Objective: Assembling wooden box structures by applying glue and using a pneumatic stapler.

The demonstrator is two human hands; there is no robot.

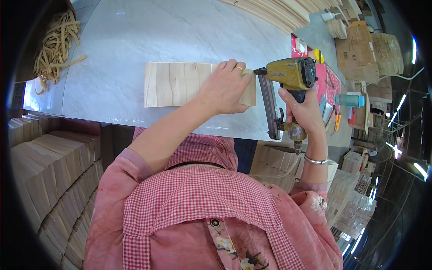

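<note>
A pale wooden panel [173, 84] with streaked grain lies on the marble-patterned table. My left hand [226, 86] spans its right part, the thumb at the near edge and the fingers bent over the far edge. Held in my right hand [302, 109] is a yellow and black pneumatic nail gun [288, 74], my fingers wrapped round its dark handle. Its nose is at the panel's right end, near the far corner; whether they touch I cannot tell. The gun's long grey magazine runs toward me, beside the panel's end.
Loose tan strips [56, 45] lie in a heap at the far left. Stacked wooden boards [54, 166] stand left below the table [108, 36], and long wood strips [274, 13] lie at the far edge. A blue-green bottle [348, 100] and cardboard boxes [355, 51] are to the right.
</note>
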